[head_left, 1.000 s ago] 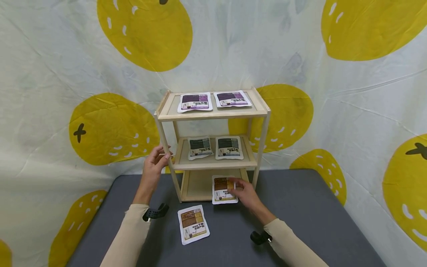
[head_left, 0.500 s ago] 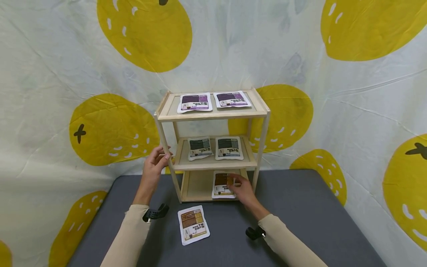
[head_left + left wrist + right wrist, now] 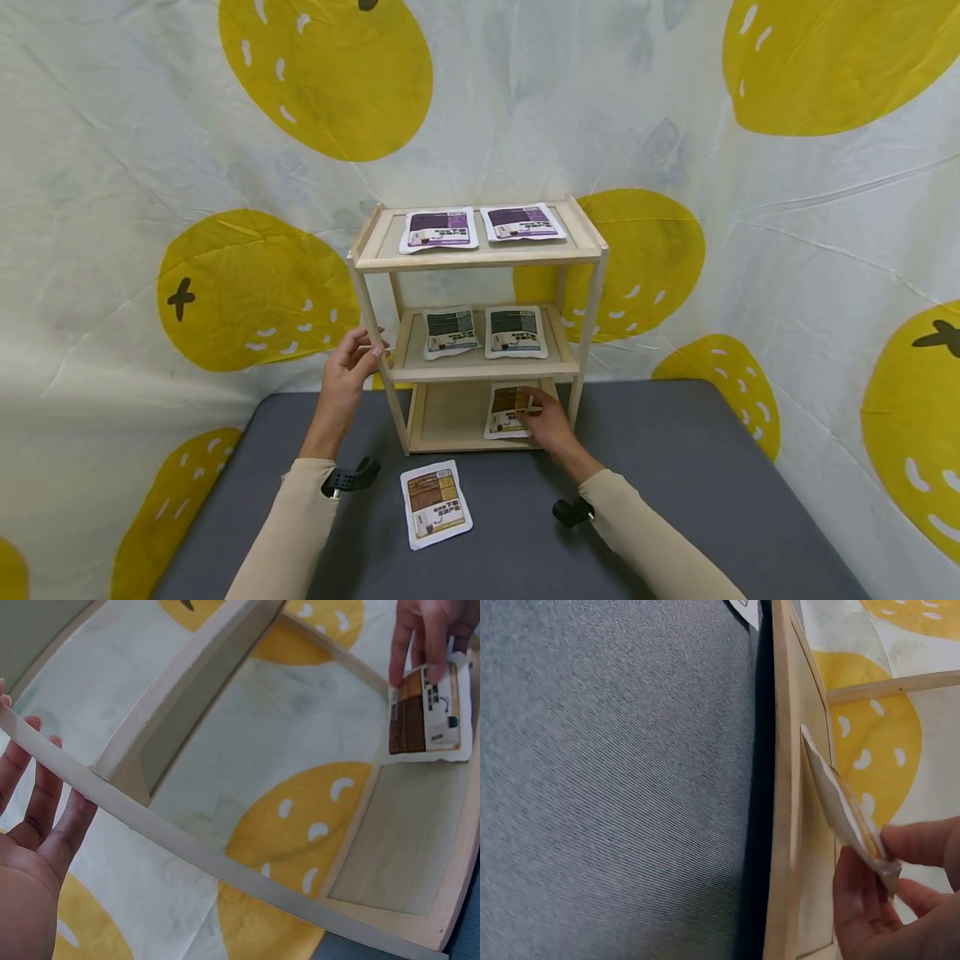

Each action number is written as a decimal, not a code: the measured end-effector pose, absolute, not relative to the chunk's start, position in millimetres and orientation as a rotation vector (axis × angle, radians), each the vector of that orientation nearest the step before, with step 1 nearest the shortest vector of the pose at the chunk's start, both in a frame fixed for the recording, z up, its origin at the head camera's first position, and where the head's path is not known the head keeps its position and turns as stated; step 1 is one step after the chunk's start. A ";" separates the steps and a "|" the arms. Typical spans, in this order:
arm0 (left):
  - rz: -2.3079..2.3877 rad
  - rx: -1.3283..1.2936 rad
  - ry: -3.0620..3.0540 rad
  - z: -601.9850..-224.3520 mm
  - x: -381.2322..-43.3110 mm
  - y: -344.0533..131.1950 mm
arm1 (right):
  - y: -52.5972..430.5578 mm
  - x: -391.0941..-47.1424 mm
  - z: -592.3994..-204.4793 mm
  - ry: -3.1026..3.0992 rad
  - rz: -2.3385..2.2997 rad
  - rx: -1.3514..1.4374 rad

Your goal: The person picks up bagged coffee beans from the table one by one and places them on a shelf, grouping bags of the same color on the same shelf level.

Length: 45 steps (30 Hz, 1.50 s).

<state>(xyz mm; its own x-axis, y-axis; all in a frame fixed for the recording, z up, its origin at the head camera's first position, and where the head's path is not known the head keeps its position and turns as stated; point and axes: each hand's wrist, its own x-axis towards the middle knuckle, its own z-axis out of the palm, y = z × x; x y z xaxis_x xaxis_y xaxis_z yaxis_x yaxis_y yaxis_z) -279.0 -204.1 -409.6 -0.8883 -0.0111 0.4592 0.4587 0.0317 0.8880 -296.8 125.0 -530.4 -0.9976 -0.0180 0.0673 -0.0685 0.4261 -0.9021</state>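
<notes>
My right hand [image 3: 549,423] pinches a flat white-edged pouch [image 3: 504,412] with a brown and yellow print by its right edge, inside the bottom level of a wooden shelf [image 3: 480,376]. In the right wrist view the pouch [image 3: 840,799] is tilted, one edge close to the shelf board and the other between thumb and fingers. My left hand [image 3: 350,368] holds the shelf's front left post [image 3: 165,832], thumb in front and fingers behind it. A second brown pouch [image 3: 436,504] lies on the grey table in front of the shelf.
Two purple pouches [image 3: 438,230] lie side by side on the top board. On the middle board are two dark green pouches [image 3: 516,332]. The grey table [image 3: 660,475] ends at a pale cloth backdrop [image 3: 480,100] with yellow fruit prints behind the shelf.
My right hand has carried the brown pouch from the shelf's front edge back over the bottom board, then slightly right. The left hand stays on the post.
</notes>
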 end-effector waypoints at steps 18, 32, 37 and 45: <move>-1.939 -0.469 -1.973 -406.9 -278.3 -204.3 | 119.7 -295.0 -507.5 -2.858 1.290 0.111; -1.941 -0.439 -1.983 -409.0 -280.1 -205.0 | 109.8 -275.1 -493.2 -2.782 1.429 0.185; -1.957 -0.434 -1.984 -408.9 -279.3 -204.9 | 108.0 -269.7 -495.0 -2.711 1.538 0.234; -1.931 -0.420 -2.008 -407.7 -278.9 -203.7 | 101.7 -260.3 -500.7 -2.609 1.803 0.282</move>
